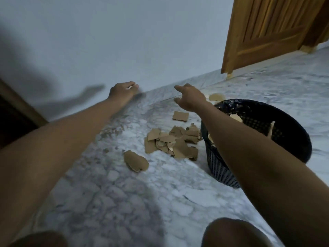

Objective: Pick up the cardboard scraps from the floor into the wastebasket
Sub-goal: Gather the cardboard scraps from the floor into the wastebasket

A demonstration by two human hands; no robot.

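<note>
Cardboard scraps (173, 142) lie on floor (124, 184) beside wastebasket (277, 139).

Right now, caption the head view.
Both hands reach over floor scraps beside the wastebasket.

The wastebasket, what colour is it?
Black, with a mesh-patterned wall; the wastebasket shows in the head view.

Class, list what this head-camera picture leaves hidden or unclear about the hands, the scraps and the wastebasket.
1. Left hand: fingers curl away at the wall; something pale shows there, too small to identify.
2. Wastebasket: the right forearm crosses it, hiding much of its inside.
3. Scrap pile: pieces overlap, so no count.
4. Far scrap: partly behind the right hand.
</note>
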